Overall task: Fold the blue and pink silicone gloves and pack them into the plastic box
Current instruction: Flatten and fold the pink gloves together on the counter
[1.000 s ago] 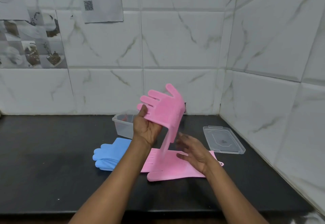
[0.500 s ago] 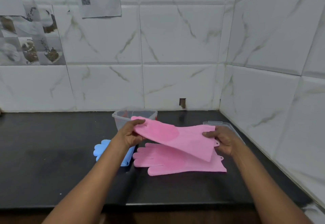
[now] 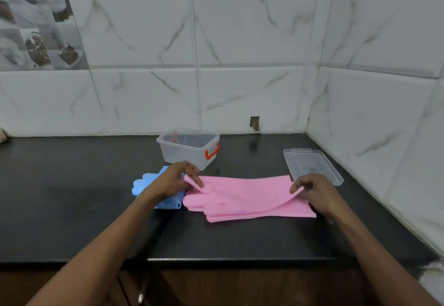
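Two pink silicone gloves lie stacked on the black counter, fingers to the left, cuffs to the right. My left hand pinches the finger end of the upper pink glove. My right hand pinches its cuff edge, lifted slightly off the lower glove. The blue gloves lie folded to the left, partly hidden under my left hand. The clear plastic box with a red handle clip stands open just behind the gloves.
The box's clear lid lies flat at the right, close to the side wall. Marble-tiled walls close off the back and right. The black counter stretches left, with its front edge near me.
The upper pink glove went from held upright in my left hand to stretched between both hands, then lowered nearly flat onto the other pink glove.
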